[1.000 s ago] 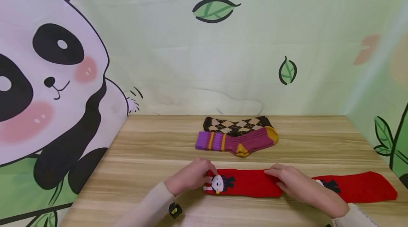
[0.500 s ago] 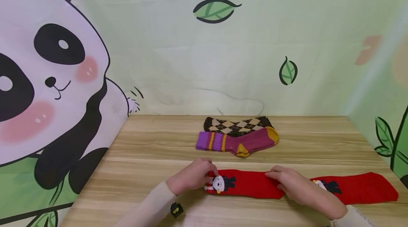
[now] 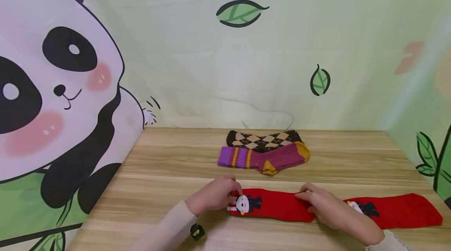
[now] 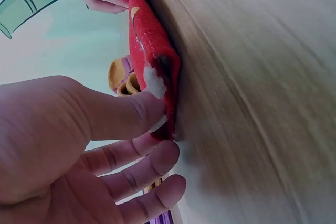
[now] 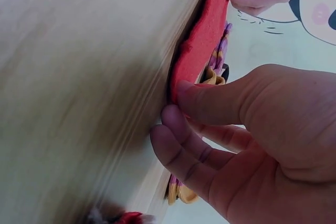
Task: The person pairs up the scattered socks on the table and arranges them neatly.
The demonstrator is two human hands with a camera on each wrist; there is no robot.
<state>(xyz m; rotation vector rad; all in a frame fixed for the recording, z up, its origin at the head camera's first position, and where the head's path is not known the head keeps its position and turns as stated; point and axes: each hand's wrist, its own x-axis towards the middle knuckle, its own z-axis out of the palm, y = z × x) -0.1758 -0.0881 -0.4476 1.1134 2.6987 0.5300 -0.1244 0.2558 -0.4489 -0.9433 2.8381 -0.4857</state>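
A red sock (image 3: 278, 206) with a white bear figure lies lengthwise on the wooden table, between both hands. My left hand (image 3: 215, 194) pinches its left end by the bear's head; in the left wrist view the thumb presses a white patch at the sock's open edge (image 4: 169, 69). At the other end my right hand (image 3: 325, 207) pinches the plain red tip, thumb on top, as the right wrist view shows. A second red sock (image 3: 405, 210) with a similar figure lies farther right, partly hidden by the right forearm.
Behind the red sock lie a purple sock (image 3: 283, 159) with mustard heel, toe and stripes, and a black-and-tan argyle sock (image 3: 258, 140) partly under it. A small black object (image 3: 197, 232) shows beside the left sleeve. A panda-print backdrop (image 3: 267, 67) rises at the table's back edge.
The head view shifts slightly. Both hands keep their hold on the red sock, and all the socks stay in place.
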